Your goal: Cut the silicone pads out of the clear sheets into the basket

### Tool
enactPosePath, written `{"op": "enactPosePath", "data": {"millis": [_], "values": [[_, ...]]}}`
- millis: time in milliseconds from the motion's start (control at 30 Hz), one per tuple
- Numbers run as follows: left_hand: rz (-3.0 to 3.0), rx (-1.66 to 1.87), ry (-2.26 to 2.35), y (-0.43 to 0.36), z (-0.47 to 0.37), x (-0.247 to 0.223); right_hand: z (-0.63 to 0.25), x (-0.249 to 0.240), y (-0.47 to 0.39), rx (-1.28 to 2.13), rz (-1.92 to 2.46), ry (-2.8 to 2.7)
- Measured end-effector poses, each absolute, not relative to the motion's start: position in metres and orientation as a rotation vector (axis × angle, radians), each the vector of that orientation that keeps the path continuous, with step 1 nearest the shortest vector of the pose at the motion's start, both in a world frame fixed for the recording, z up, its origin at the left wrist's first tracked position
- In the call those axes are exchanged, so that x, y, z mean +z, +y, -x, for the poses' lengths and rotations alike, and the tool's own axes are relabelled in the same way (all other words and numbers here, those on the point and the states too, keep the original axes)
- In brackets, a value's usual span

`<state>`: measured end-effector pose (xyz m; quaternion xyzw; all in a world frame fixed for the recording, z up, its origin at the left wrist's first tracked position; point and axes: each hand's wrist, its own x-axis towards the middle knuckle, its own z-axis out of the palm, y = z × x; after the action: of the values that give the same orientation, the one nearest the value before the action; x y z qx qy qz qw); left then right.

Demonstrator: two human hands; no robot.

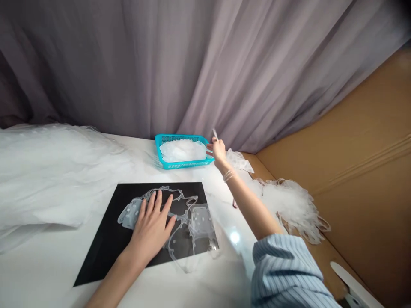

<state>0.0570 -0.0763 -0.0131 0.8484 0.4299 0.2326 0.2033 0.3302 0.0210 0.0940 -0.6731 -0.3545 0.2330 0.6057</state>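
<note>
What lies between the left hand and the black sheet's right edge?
In the head view: thin translucent webbing beside the left hand, then a dotted translucent panel at the right edge of the black sheet.

A grey-mauve curtain [160, 64] hangs in folds across the back, behind the white tabletop [221, 278]. Brown cardboard [362, 128], creased in lines, stands along the right. A bright reflection [235, 237] shines on the tabletop; a white, rounded object [348, 278], cut off by the frame, sits lower right.
</note>
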Motion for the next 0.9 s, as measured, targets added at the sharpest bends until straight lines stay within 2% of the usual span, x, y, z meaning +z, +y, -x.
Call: {"op": "enactPosePath", "data": {"millis": [167, 367, 500, 600, 733, 900], "values": [[-2.518, 0.479, 1.311, -0.072, -0.035, -0.011, -0.324, 0.072, -0.083, 0.702, 1.564, -1.019], [-2.751, 0.429, 1.511, -0.071, 0.002, 0.021, -0.298, 0.047, -0.18, 0.643, 1.689, -1.449], [-2.846, 0.48, 1.23, -0.111, -0.027, 0.033, -0.293, 0.036, -0.2, 0.623, 1.703, -1.55], [-2.867, 0.202, 0.857, -0.16, -0.066, 0.023, -0.295, 0.028, -0.206, 0.608, 1.701, -1.604], [-2.835, -0.012, 1.032, -0.195, -0.087, 0.004, -0.302, 0.016, -0.209, 0.618, 1.68, -1.567], [-2.87, 0.01, 1.073, -0.151, -0.059, -0.004, -0.29, 0.013, -0.209, 0.631, 1.708, -1.601]]}}
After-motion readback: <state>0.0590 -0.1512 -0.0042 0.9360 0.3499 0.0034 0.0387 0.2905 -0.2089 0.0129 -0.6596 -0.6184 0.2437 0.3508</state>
